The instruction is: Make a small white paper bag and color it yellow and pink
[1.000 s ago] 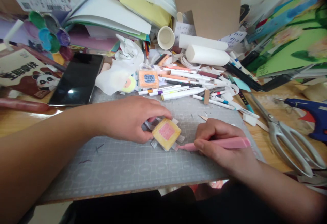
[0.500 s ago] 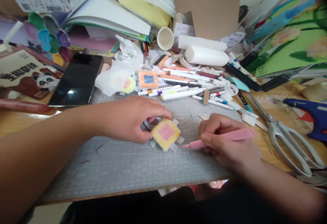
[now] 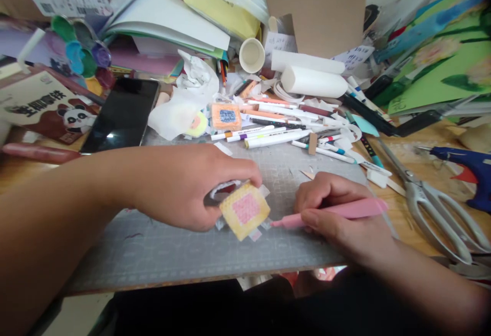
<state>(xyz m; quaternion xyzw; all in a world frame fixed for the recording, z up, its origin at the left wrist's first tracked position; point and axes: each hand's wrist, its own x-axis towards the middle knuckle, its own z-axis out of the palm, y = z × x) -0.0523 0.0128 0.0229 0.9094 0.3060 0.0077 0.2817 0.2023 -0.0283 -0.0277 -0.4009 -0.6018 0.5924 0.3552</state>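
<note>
Thumb and index finger of my left hand (image 3: pixel 192 187) pinch a small yellow square craft piece (image 3: pixel 230 219) with a pink square in its middle. Small pale tabs stick out along its edges, and a whitish loop shows behind it, partly hidden by my fingers. In my right hand (image 3: pixel 337 213) lies a pink marker (image 3: pixel 355 209), held like a pen and pointing left. Its tip is at a tab on the piece's lower right side; whether it touches I cannot tell. Both hands are over the grey cutting mat (image 3: pixel 184 259).
Many markers (image 3: pixel 276 139) lie piled behind the hands, beside an orange square piece (image 3: pixel 226 116) and a paper cup (image 3: pixel 252 56). Scissors (image 3: pixel 425 198) and a blue glue gun (image 3: pixel 466 164) are at right. A phone (image 3: pixel 120 113) lies at left.
My left hand has brought the yellow craft piece slightly lower and turned it. The marker tip now sits at a different tab. The whole view has shifted slightly.
</note>
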